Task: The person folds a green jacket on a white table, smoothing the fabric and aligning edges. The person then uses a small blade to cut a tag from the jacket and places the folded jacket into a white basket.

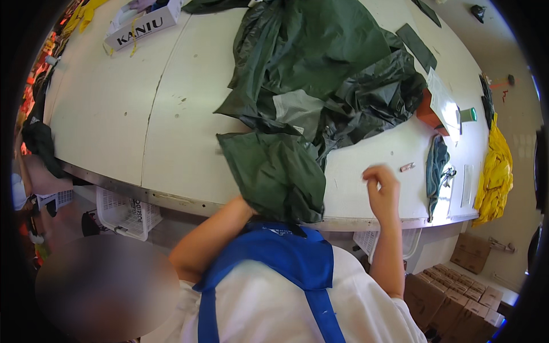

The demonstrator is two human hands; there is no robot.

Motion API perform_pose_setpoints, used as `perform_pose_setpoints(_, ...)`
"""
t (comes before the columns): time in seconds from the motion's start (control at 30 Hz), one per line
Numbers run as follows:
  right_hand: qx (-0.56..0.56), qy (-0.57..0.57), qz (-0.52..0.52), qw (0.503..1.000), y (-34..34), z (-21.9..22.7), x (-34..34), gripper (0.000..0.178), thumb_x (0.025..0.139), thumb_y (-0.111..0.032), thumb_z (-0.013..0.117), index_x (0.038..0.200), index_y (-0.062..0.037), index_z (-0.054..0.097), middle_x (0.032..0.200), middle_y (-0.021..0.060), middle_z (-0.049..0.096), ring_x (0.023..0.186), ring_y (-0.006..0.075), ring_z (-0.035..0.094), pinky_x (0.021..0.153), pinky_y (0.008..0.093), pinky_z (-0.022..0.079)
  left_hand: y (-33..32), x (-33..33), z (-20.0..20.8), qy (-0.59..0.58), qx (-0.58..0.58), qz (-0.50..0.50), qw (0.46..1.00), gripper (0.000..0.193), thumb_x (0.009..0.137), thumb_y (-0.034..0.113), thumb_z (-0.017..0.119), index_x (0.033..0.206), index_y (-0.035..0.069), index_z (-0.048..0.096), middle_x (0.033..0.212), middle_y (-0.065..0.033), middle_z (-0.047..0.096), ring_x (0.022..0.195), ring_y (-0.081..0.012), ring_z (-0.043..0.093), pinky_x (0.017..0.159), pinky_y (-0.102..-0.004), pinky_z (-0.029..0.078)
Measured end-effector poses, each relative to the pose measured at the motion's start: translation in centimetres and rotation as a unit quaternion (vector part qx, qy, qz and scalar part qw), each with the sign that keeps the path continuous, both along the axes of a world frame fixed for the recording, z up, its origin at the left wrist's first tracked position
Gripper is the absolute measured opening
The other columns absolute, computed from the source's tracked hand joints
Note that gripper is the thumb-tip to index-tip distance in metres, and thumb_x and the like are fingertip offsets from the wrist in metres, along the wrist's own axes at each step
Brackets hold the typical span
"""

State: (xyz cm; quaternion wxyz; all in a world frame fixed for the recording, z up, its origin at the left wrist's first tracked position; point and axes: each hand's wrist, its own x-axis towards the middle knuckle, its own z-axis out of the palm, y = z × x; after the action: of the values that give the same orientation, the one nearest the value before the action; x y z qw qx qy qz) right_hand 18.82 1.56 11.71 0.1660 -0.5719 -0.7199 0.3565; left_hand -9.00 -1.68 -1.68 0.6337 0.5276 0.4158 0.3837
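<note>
A dark green waterproof garment lies spread and crumpled over the far middle of the table, a pale mesh patch showing in it. Nearer to me, a green fabric panel reaches to the table's front edge. My left hand goes in under this panel's lower left side, which hides its fingers. Raised over the table to the right, my right hand is loosely curled, thumb apart from the fingers, with nothing visible in it; its fingertips are slightly blurred. A small pinkish cylinder lies beside it.
A white box of odds and ends stands far left. At right are an orange-brown box, a green spool, bluish-green cloth and hanging yellow fabric. White baskets sit below the table; cartons stack at lower right.
</note>
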Motion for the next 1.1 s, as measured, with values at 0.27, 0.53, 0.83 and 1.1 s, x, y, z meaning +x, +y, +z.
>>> perform_pose_setpoints(0.27,0.024,-0.043,0.091,0.995,4.7,-16.3,-11.0,0.056,0.089,-0.044,0.054,0.136,-0.0153,0.042,0.148,0.0148,0.03,0.14,0.0304,0.021,0.102,0.0661,0.02,-2.7,-0.1,0.7,0.018,-0.023,0.067,0.997,0.046,0.088,0.023,0.056,0.128,0.004,0.045,0.129,-0.0082,0.05,0.111,-0.0226,0.051,0.094,-0.0357,0.042)
perform_pose_setpoints(0.53,-0.207,0.178,0.215,0.937,21.7,-14.8,-13.4,0.064,0.088,-0.051,0.056,0.14,-0.0172,0.042,0.142,0.01,0.042,0.134,0.0266,0.033,0.108,0.04,0.027,4.5,-1.1,0.1,-0.043,-0.044,0.112,0.992,0.043,0.089,0.021,0.054,0.127,0.004,0.046,0.127,-0.0088,0.051,0.11,-0.0217,0.052,0.094,-0.0349,0.042)
perform_pose_setpoints(0.83,-0.017,0.599,0.002,0.801,2.9,-1.8,-9.0,0.031,0.084,0.003,0.057,0.113,-0.0034,0.049,0.115,0.009,0.052,0.106,0.0184,0.054,0.095,0.0326,0.041,0.4,1.0,4.7,-0.109,-0.014,0.163,0.981,0.039,0.09,0.019,0.053,0.126,0.004,0.047,0.125,-0.0095,0.052,0.109,-0.0207,0.053,0.094,-0.034,0.043)
perform_pose_setpoints(1.1,0.035,0.328,0.082,0.94,2.9,0.1,-9.5,0.024,0.081,0.007,0.054,0.103,0.002,0.062,0.092,0.0066,0.063,0.086,0.0154,0.059,0.078,0.0268,0.046,1.1,3.2,7.8,-0.125,0.073,0.181,0.973,0.036,0.091,0.018,0.052,0.125,0.004,0.048,0.124,-0.0101,0.053,0.107,-0.0197,0.054,0.094,-0.0332,0.044)
